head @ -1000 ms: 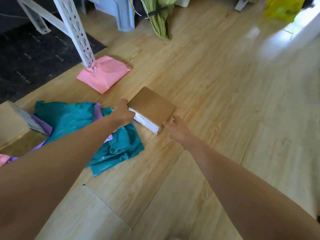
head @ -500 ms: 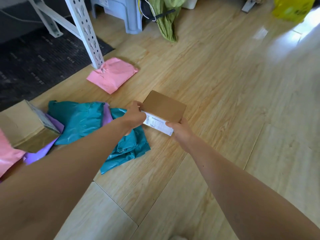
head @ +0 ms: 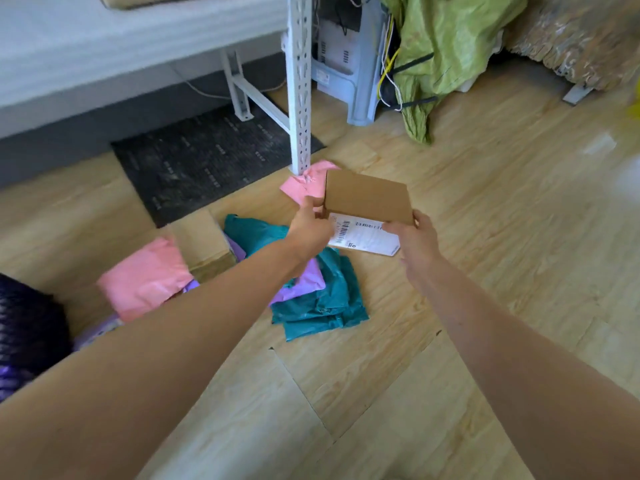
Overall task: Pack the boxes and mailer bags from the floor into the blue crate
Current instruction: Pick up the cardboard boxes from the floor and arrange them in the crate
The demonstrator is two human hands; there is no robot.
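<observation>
**Item 1, flat cardboard box** (head: 367, 199): being held clear of the wooden floor (head: 502, 271), in front of the foot of the white perforated rack post (head: 300, 98) and slightly to its right. It is tilting, with a plain brown face turning upward. A white shipping label (head: 367, 239) with barcodes is showing on the side nearest the camera.

**Hands:** both are clamping on that box. The left hand (head: 310, 223) is gripping its left edge, and the right hand (head: 414, 233) is gripping its right end at the near corner.

**Item 2, pink mailer bag** (head: 301, 187): lying on the floor touching the post's foot, partly hidden behind the box.

**Item 3, teal mailer bags** (head: 322, 303): lying crumpled in a heap nearer the camera than the post, passing under the left forearm.

**Item 4, purple mailer bag** (head: 304, 282): lying within that heap, partly covered.

**Item 5, second cardboard box** (head: 204, 244): sitting in front of the post and to its left, touching the heap.

**Item 6, second pink mailer bag** (head: 145, 278): lying against that box, farther left of the post.

**Surroundings:** a black mat (head: 207, 157) is lying on the floor left of the post. A pale plastic stool (head: 360, 84) is standing just behind and right of the post. A green sack (head: 450, 46) is slumping farther right.
</observation>
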